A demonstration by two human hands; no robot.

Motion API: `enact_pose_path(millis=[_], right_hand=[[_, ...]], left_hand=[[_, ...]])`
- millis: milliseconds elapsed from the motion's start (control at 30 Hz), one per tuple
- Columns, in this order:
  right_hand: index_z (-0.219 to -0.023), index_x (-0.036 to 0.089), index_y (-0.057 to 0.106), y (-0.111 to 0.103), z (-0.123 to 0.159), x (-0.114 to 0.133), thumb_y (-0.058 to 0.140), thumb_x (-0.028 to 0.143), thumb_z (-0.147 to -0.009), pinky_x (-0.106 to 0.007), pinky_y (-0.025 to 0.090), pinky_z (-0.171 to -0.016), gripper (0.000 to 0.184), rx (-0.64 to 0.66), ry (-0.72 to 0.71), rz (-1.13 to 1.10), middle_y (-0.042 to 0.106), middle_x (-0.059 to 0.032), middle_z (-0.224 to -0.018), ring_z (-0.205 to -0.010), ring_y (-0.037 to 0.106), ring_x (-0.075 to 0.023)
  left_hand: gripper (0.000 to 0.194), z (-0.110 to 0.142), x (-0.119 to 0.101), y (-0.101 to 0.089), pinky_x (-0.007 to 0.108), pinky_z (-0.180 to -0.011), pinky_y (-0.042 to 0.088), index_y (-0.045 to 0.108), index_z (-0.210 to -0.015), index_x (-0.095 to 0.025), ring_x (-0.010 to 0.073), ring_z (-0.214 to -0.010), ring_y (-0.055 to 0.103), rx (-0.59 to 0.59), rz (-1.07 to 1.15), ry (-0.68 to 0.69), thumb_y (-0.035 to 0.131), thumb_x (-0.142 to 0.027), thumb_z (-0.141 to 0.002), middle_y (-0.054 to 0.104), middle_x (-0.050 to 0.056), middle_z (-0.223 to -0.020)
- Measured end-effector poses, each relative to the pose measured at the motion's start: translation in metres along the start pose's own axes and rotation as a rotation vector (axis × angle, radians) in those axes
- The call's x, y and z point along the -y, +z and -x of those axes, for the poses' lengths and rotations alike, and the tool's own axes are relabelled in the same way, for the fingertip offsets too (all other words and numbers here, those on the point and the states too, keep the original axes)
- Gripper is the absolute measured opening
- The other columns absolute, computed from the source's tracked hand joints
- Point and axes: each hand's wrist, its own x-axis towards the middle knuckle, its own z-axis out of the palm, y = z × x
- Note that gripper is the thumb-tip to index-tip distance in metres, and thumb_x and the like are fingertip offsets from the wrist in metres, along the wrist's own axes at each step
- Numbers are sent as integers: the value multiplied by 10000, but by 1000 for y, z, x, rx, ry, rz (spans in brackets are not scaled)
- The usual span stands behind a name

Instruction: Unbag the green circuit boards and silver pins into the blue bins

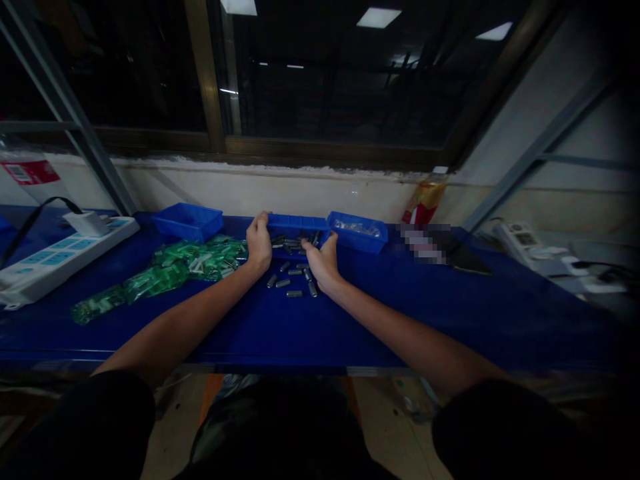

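Cylinders (295, 293) of metal lie partly spread on the blue tabletop (280, 333) at the centre of the frame, with more gathered at the blue bin (300, 222) just above them. The left hand (259, 243) and right hand (324, 263) stand apart, each clasping one end of that bin, which looks tipped toward the person. The emptying, or gathering, seems only partway: pieces sit both in the bin's mouth and outside it, and a single view cannot tell which way they go. Green packets (200, 259), left of centre, lie apart from the cylinders, none visibly being handled.
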Motion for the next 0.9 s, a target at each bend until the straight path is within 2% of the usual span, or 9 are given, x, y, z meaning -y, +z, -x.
enact_pose_path(millis=[133,233,300,367,433,500,600,733,900], right_hand=[[-1196,165,314,-3,-4,10,509,408,-708,-464,319,-951,578,-80,73,33,454,-138,-1164,-1116,423,-281],[-1180,109,361,-16,-5,23,603,409,-634,-511,255,-979,668,-77,58,85,414,-181,-1186,-1165,346,-337],[-1216,75,337,-29,-2,32,613,406,-638,-513,202,-1008,722,-95,-75,182,356,-201,-1234,-1203,282,-346],[-1229,89,343,-40,4,40,556,374,-713,-483,217,-1015,627,-105,-306,274,355,-182,-1235,-1197,299,-307],[-1166,151,432,-43,11,46,490,328,-777,-457,283,-984,431,19,-490,302,444,-135,-1152,-1128,387,-266],[-1061,205,524,-39,16,49,466,298,-801,-437,339,-942,283,314,-635,310,526,-92,-1048,-1046,461,-242],[-993,221,583,-22,14,52,479,291,-802,-414,364,-921,229,700,-794,291,576,-66,-1021,-1004,504,-222],[-1053,237,558,-4,4,49,478,282,-811,-376,401,-866,259,778,-736,193,603,-42,-1002,-956,539,-189],[-904,192,596,2,-1,37,496,290,-803,-330,423,-802,173,783,-728,243,605,-45,-866,-850,556,-173]], left_hand=[[454,-1,-1,0,319,-808,430,615,-901,-170,204,-877,572,3,-19,-9,361,-531,-796,631,66,-886],[498,-3,-2,0,336,-803,431,617,-906,-164,212,-869,572,7,-19,-30,346,-566,-793,632,77,-887],[514,-5,-2,-1,345,-802,429,621,-910,-163,217,-870,571,16,-29,-38,345,-579,-789,633,80,-891],[520,-6,-1,0,345,-809,422,625,-909,-162,215,-870,571,23,-37,-42,341,-580,-789,636,81,-890],[510,-7,-2,0,336,-819,414,630,-898,-158,209,-867,572,26,-42,-45,339,-563,-795,640,79,-884],[490,-8,-3,0,323,-821,409,635,-876,-153,205,-862,573,37,-39,-57,341,-537,-797,645,72,-871],[446,-13,-4,-2,312,-801,411,641,-834,-143,208,-832,577,103,-6,-75,356,-483,-789,650,59,-825],[353,-19,-3,-6,287,-770,425,633,-758,-158,197,-805,580,181,34,-55,351,-370,-767,645,31,-772],[271,-19,-1,-4,260,-754,427,600,-771,-186,182,-817,565,245,73,-34,359,-300,-723,620,3,-774]])
